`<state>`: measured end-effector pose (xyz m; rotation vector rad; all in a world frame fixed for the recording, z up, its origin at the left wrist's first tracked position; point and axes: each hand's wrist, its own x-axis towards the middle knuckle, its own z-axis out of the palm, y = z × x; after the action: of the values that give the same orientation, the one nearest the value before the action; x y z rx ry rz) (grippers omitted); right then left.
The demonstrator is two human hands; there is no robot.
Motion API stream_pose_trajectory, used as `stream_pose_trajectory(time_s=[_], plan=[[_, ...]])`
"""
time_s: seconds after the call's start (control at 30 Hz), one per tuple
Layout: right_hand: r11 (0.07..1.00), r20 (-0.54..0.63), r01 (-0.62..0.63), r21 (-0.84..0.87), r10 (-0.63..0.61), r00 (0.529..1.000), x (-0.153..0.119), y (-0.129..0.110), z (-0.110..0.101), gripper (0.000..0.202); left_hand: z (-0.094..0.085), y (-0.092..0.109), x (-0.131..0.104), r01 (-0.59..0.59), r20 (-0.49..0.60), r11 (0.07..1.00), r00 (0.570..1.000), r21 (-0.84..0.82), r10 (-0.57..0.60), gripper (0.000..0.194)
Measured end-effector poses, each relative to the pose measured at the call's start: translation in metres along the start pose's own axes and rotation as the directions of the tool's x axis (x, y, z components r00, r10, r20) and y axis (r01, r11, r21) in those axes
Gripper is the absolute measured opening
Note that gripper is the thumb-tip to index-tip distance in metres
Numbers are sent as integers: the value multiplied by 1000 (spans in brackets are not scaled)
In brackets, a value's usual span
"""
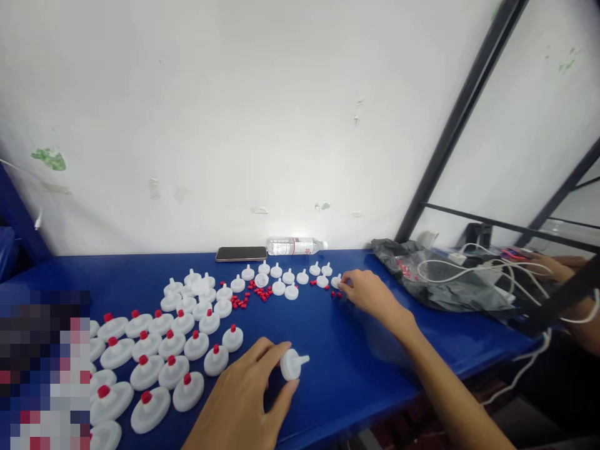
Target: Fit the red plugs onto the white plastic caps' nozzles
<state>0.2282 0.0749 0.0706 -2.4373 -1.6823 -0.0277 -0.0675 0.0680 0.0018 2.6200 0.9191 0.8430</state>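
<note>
The disc (291,365) is in my left hand (244,394), pinched between my thumb and finger over the near part of the table (360,350). Its thin bare tip points to the right. I think it could slip, because only my fingertips have it and it looks smooth. My right hand (370,292) is reaching far out, by some red caps (333,294) and a small white piece (336,281). Its fingers are close together, but I can't tell if they have hold of anything. The caps are tiny, so one could drop or roll off if I pinch badly. My left hand is also near the capped discs (188,392), so a careless swing of my wrist could knock some over.
</note>
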Motion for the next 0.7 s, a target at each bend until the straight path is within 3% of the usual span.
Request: stream_pose_trajectory(time_s=[0.2, 0.37, 0.5, 0.6, 0.7], plan=[[1000, 11, -29, -10, 29, 1000, 1, 6, 11, 16, 8, -1, -4, -36, -26, 985, 999, 169, 41, 36], [1000, -2, 6, 25, -6, 1000, -4, 6, 13, 10, 8, 0, -3, -37, -32, 985, 999, 169, 43, 40], [992, -32, 76, 101, -73, 997, -19, 5, 1, 16, 7, 1, -3, -17, 2, 991, 1000, 135, 17, 32], [953, -47, 161, 255, -154, 987, -39, -4, -9, 22, 6, 1, -3, -15, -7, 993, 1000, 120, 16, 30], [833, -100, 279, 477, -264, 959, -62, -20, -12, 23, 4, 2, 0, -29, -49, 991, 998, 129, 36, 33]])
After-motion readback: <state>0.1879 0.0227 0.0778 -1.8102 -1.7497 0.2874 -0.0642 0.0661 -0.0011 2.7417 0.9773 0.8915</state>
